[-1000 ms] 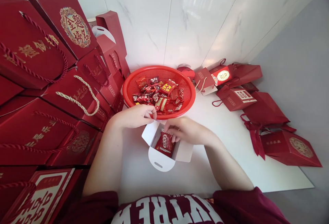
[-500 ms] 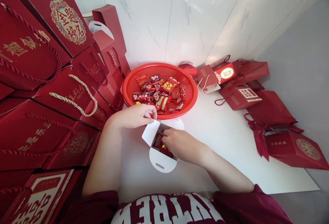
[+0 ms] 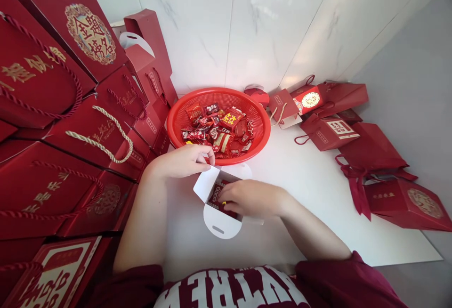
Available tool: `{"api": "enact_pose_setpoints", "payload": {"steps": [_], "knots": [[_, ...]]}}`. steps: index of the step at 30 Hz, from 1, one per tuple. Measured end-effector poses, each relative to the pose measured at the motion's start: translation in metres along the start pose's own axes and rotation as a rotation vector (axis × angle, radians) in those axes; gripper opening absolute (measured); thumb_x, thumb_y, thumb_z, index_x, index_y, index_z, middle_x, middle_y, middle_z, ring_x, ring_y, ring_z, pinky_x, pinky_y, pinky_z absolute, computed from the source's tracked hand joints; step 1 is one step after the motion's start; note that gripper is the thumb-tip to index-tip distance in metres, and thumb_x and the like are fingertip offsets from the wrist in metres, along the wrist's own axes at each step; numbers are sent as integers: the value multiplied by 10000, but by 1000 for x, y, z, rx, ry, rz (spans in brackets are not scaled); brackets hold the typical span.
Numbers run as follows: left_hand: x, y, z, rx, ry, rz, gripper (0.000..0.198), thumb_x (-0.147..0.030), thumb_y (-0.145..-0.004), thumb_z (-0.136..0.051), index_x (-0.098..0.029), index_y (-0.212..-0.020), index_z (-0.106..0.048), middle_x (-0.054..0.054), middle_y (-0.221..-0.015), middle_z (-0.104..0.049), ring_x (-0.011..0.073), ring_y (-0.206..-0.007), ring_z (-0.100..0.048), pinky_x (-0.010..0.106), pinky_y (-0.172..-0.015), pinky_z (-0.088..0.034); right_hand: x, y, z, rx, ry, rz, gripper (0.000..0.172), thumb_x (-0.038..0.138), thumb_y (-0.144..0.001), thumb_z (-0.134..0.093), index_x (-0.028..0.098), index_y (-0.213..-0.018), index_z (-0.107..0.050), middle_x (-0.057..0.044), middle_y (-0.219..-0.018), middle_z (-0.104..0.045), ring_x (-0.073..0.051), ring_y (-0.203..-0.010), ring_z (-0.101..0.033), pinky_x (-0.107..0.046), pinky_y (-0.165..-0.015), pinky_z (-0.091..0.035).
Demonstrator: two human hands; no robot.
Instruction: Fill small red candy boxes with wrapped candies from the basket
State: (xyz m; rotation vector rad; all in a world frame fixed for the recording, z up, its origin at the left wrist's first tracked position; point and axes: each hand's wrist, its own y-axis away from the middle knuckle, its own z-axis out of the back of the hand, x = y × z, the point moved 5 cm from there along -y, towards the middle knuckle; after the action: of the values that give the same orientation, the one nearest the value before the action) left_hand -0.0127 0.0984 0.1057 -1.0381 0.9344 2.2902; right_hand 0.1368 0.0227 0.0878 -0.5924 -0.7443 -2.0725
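A small paper gift box point(image 3: 223, 225) stands with its top open on the white table, its white inner flaps folded outward. Red wrapped candy point(image 3: 216, 194) shows inside. At the far left corner of the box, my left hand point(image 3: 189, 159) pinches the edge of a flap between thumb and fingers. My right hand point(image 3: 249, 197) reaches over the opening from the right, fingers curled down onto a red wrapped candy with a yellow bit at the fingertips. Its lower edge is slightly blurred. Just beyond the box sits a red plastic basket point(image 3: 263, 141) of mixed wrapped candies.
Red gift boxes with rope handles point(image 3: 74, 157) are stacked high along the left. More red boxes and bags point(image 3: 374, 148) lie on the right of the white table point(image 3: 310, 181). A marble-patterned wall point(image 3: 197, 30) rises behind the basket.
My right hand has shifted slightly within the box opening, its fingers spreading lower over the candy. My left hand keeps its place on the flap. The view has moved a little.
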Motion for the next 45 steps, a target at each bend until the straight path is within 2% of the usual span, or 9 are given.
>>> {"api": "enact_pose_setpoints", "payload": {"steps": [3,6,9,17,25,31,36,41,45], "knots": [[-1,0,-1,6,17,-1,123,-272,-824,-606,-189,-908,-572,-21,-710,-651,136,-617,-535,228,-593,-353,-13,19,46,-288,-69,42,242,220,-991,-492,196,-1044,-726,-66,-1061,-733,-206,-913,-669,-296,-802,-490],[-1,0,-1,8,27,10,110,-272,-826,-599,-189,-893,-571,-27,-697,-643,140,-626,-551,226,-606,-371,-50,33,96,-668,101,-276,282,184,-990,-441,178,-1070,-712,-80,-1114,-725,-234,-990,-660,-313,-848,-471],[-1,0,0,-8,-4,16,104,-275,-827,-595,-191,-884,-577,-35,-662,-633,137,-598,-544,225,-599,-363,-85,18,115,-543,251,-507,389,74,-954,-359,173,-1128,-692,-86,-1190,-703,-243,-1077,-639,-304,-868,-453],[0,1,1,-30,-53,4,93,-282,-826,-585,-201,-868,-577,-38,-649,-641,128,-566,-483,225,-580,-339,-113,-52,97,-45,218,-406,248,135,-876,-580,176,-1043,-759,-100,-1027,-748,-260,-922,-684,-289,-772,-476],[0,2,2,-35,-34,0,111,-280,-809,-597,-187,-870,-590,-29,-669,-634,134,-582,-503,229,-580,-347,-92,-47,92,167,62,-187,365,414,-994,-470,197,-1093,-746,-41,-1104,-740,-224,-918,-679,-287,-800,-495],[-3,2,1,-45,-37,12,113,-280,-797,-607,-193,-867,-601,-31,-680,-636,133,-589,-514,228,-580,-356,-70,-18,100,29,-176,40,338,357,-954,-558,169,-1198,-695,-57,-1162,-714,-210,-1031,-660,-291,-887,-492],[-11,8,1,-77,-150,-8,127,-316,-836,-589,-189,-847,-594,-21,-668,-637,139,-570,-527,239,-559,-340,-59,9,98,-393,-448,111,261,251,-875,-667,192,-1123,-719,-47,-1085,-734,-191,-961,-682,-331,-851,-539],[-30,24,6,-324,-287,-32,306,-496,-879,-595,-194,-854,-637,15,-773,-658,185,-710,-595,269,-634,-398,-26,33,81,-561,-798,203,258,258,-861,-753,189,-1104,-703,-34,-890,-756,-144,-755,-698,-292,-724,-579],[-56,32,0,-395,-66,-267,432,-493,-1013,-346,-181,-876,-610,17,-802,-623,164,-749,-583,277,-704,-440,-8,43,73,-675,-799,238,194,237,-866,-757,190,-1045,-701,-24,-882,-750,-140,-766,-703,-282,-728,-584]]}}
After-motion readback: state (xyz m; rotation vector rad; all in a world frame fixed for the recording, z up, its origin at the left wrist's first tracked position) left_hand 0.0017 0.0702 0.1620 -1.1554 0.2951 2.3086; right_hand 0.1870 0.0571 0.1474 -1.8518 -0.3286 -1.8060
